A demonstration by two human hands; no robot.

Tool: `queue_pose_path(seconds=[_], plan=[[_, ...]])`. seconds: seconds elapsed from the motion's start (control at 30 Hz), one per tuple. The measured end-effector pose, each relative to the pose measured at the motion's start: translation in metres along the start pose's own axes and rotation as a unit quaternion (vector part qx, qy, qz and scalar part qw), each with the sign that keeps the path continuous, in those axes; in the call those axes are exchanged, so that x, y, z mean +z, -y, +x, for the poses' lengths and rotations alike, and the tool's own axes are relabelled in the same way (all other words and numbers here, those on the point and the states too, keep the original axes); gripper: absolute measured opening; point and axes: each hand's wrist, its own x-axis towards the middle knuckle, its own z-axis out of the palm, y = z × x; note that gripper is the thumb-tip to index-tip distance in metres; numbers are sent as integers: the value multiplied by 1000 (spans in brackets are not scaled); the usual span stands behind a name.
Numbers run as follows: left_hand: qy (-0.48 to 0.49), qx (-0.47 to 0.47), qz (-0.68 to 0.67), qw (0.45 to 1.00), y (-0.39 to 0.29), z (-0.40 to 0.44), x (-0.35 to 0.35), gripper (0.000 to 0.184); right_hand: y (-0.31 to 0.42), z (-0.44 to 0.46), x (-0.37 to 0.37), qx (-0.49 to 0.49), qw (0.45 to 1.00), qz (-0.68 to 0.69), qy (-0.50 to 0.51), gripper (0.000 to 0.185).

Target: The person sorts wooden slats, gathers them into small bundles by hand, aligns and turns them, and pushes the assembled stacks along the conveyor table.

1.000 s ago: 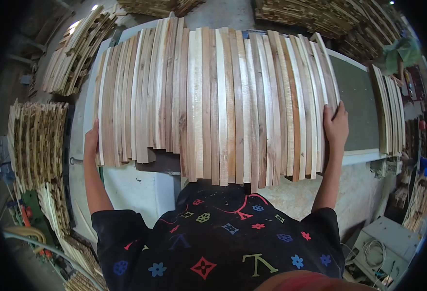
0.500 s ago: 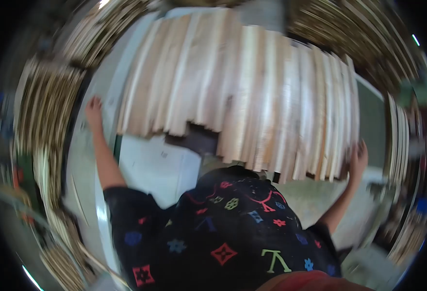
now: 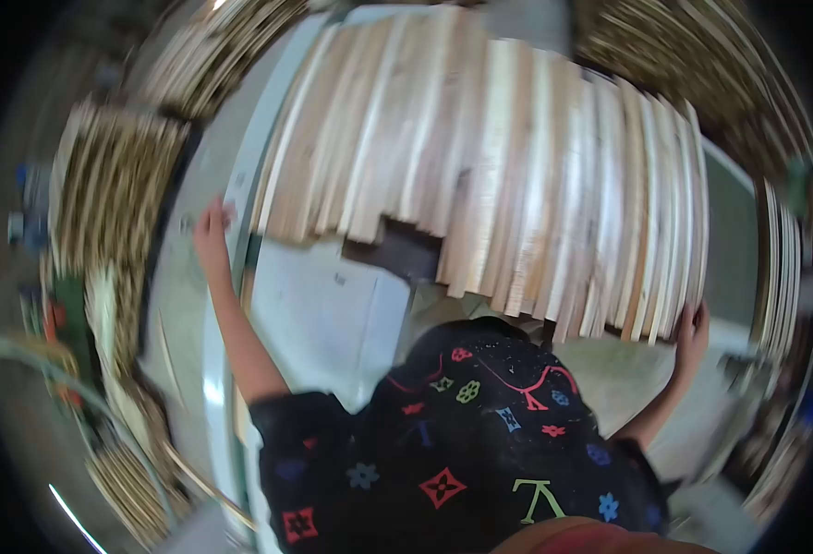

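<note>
Long wooden strips (image 3: 508, 175) lie side by side in a broad row in front of me, their near ends uneven, over a dark surface (image 3: 402, 252). My left hand (image 3: 212, 229) is off the row, out to its left; it is blurred, and whether its fingers are apart does not show clearly. At the near right corner of the row, my right hand (image 3: 692, 331) is beside the last strips, its fingers pointing up and slightly apart, with nothing visible in it.
Stacks of wood stand at the left (image 3: 111, 189), upper left (image 3: 226, 55) and upper right (image 3: 693, 83). More strips (image 3: 780, 268) stand at the far right beyond a green panel (image 3: 732, 235). A white box-like surface (image 3: 319, 309) is at the near left.
My left hand has left the row's left edge and moved outward. My right hand has slid down the right edge to the near corner. The view has turned and shifted.
</note>
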Motion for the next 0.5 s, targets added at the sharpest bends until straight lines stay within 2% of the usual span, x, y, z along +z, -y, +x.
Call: queue_pose_path(seconds=[0.07, 0.1, 0.13, 0.17, 0.2, 0.23, 0.27, 0.33, 0.37, 0.43, 0.5], plan=[[74, 26, 51, 996, 33, 13, 8, 42, 28, -13, 5, -10, 998, 51, -30, 54], [82, -15, -26, 996, 49, 13, 17, 43, 14, -11, 2, -16, 999, -4, -33, 54], [73, -8, -18, 997, 75, 17, 19, 45, 28, -16, -4, -2, 999, 40, -27, 53], [58, -4, -33, 998, 55, -10, 27, 52, 27, -19, -10, 9, 997, 78, -17, 49], [4, 8, -49, 999, 74, -19, 23, 59, 34, -17, -22, 14, 995, 100, 20, 44], [-28, -41, -85, 995, 70, -37, 27, 61, 25, -14, -28, 7, 995, 104, 11, 40], [-90, -16, 80, 993, 59, -62, 36, 67, 8, -8, -34, -2, 992, 127, 13, 37], [-177, -11, 224, 958, 64, -121, 68, 82, -16, 10, -49, 8, 986, 158, -44, 35], [-128, -68, 406, 902, 23, -158, 84, 78, -24, 20, -60, 14, 984, 169, -62, 34], [-76, -35, 239, 967, 13, -206, 108, 73, -46, 37, -72, -27, 985, 139, -95, 32], [-78, -26, 155, 985, 38, -242, 142, 68, -66, 56, -82, -74, 987, 96, -109, 29]])
